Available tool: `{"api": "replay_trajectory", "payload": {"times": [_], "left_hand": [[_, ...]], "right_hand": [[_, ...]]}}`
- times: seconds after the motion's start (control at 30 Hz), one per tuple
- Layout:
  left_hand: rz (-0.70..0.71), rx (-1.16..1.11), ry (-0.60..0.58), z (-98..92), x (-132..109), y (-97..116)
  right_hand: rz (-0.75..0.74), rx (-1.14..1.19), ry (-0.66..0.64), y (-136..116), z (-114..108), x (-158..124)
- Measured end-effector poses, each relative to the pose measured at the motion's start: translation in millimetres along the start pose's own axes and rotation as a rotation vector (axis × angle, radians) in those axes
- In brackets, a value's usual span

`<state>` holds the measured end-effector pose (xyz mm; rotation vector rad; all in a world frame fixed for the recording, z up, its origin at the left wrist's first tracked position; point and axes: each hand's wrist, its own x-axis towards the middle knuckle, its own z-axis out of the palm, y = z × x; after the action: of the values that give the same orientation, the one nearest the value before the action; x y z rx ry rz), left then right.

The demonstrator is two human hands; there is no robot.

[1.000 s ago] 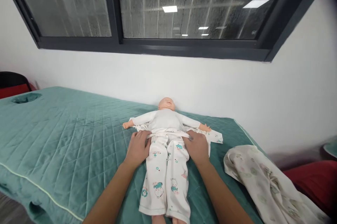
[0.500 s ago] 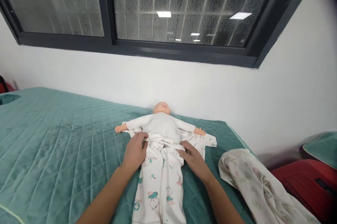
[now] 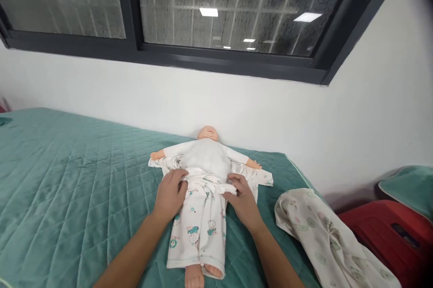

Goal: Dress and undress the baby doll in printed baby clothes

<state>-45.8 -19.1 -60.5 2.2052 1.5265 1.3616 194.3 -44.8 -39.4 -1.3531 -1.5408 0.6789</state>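
Note:
A baby doll [image 3: 204, 155] lies on its back on the green quilted bed cover [image 3: 84, 188], head toward the wall and arms spread. It wears a white long-sleeved top and printed white pants [image 3: 199, 225], with bare feet showing past the hems. My left hand [image 3: 171, 193] pinches the waistband at the doll's hip on the left. On the opposite side my right hand [image 3: 241, 195] grips a fold of the same waistband between thumb and fingers. Under the doll's arms a printed white shirt [image 3: 260, 176] is spread out flat.
A crumpled printed cloth [image 3: 324, 229] lies at the bed's right edge. Past it stands a red plastic object [image 3: 382, 229] with a green cloth [image 3: 409, 188] behind. The white wall [image 3: 169, 94] and dark window frame [image 3: 219, 64] rise behind the doll's head.
The pants' waist sits slightly higher on the doll, and the feet now show below the hems. My hands remain at the waistband. The view has shifted slightly.

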Motion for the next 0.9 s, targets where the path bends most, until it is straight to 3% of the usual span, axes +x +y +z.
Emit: {"api": "replay_trajectory", "payload": {"times": [0.1, 0.2, 0.43, 0.67, 0.9], "left_hand": [[0.054, -0.043, 0.058, -11.0, -29.9, 8.8], [0.051, -0.064, 0.102, -17.2, -45.5, 12.9], [-0.111, -0.284, -0.021, -18.3, -27.9, 10.2], [-0.144, -0.398, -0.04, -18.7, -23.2, 0.5], [-0.356, -0.655, -0.056, -22.7, -23.1, 2.9]], "right_hand": [[-0.079, -0.007, 0.057, -1.1, 0.4, -4.5], [-0.039, 0.039, 0.01, -4.2, 0.7, -8.8], [0.063, 0.143, -0.073, -16.4, 1.2, -20.8], [0.056, 0.033, -0.261, -33.7, 10.0, -78.7], [0.117, -0.03, -0.078, -36.5, 23.7, -70.7]]}}
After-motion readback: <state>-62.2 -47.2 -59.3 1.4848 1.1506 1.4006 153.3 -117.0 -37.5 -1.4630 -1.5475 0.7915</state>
